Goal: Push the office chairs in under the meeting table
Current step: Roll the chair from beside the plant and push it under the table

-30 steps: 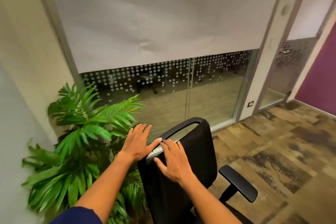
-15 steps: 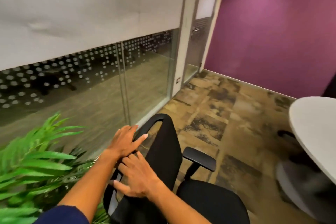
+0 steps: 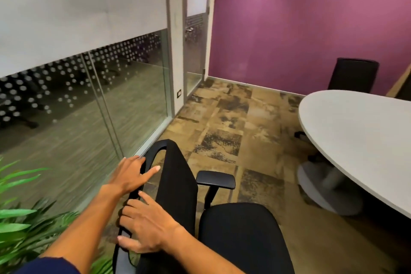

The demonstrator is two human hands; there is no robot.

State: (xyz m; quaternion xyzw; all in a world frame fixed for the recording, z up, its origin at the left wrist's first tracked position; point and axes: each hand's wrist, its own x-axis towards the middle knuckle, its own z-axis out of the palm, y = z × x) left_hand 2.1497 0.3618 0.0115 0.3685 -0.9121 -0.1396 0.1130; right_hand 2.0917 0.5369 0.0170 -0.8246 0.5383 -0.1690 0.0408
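A black office chair (image 3: 180,187) stands in front of me, its seat turned toward the white oval meeting table (image 3: 360,135) at the right. My left hand (image 3: 131,176) rests on the top frame of the chair's backrest, fingers spread over it. My right hand (image 3: 146,227) lies lower on the same frame, fingers curled around its edge. One armrest (image 3: 215,179) sticks out toward the table. A second black chair (image 3: 353,75) stands behind the table by the purple wall.
A glass partition with dotted film (image 3: 89,95) runs along the left, ending at a door (image 3: 195,29). A green plant (image 3: 20,218) fills the lower left corner. The table's grey pedestal base (image 3: 322,189) sits on patterned carpet (image 3: 231,131).
The view has swung right, bringing the table and purple wall into sight. The chair has turned with its seat toward the table, and both hands have stayed on the backrest frame.
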